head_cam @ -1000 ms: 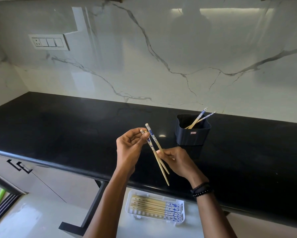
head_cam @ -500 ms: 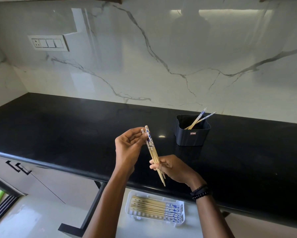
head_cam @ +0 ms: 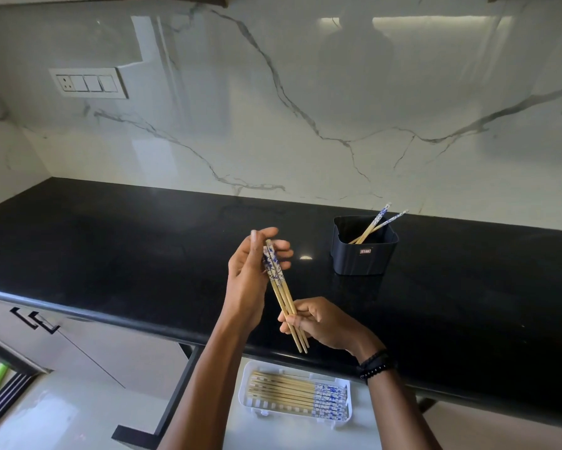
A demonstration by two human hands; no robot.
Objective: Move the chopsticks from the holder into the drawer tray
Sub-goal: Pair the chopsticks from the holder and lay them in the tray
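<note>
A pair of wooden chopsticks (head_cam: 284, 295) with blue-patterned tops is held above the counter edge. My right hand (head_cam: 322, 321) grips their lower, plain part. My left hand (head_cam: 253, 274) has its fingers spread around the patterned tops, touching them. The dark holder (head_cam: 364, 254) stands on the black counter to the right, with two chopsticks (head_cam: 375, 222) leaning in it. Below the counter, in the open drawer, the white tray (head_cam: 245, 389) holds several chopsticks (head_cam: 292, 391) lying side by side, patterned ends to the right.
The black countertop (head_cam: 127, 248) runs to a marble backsplash with a switch plate (head_cam: 88, 83) at upper left. The open drawer's dark frame (head_cam: 162, 414) juts out at the bottom. Cabinet handles (head_cam: 34, 319) sit at lower left.
The two chopsticks, crossed a second ago, now lie parallel and aligned. My left hand's fingers have loosened and spread at the tops; my right hand has slid lower on them.
</note>
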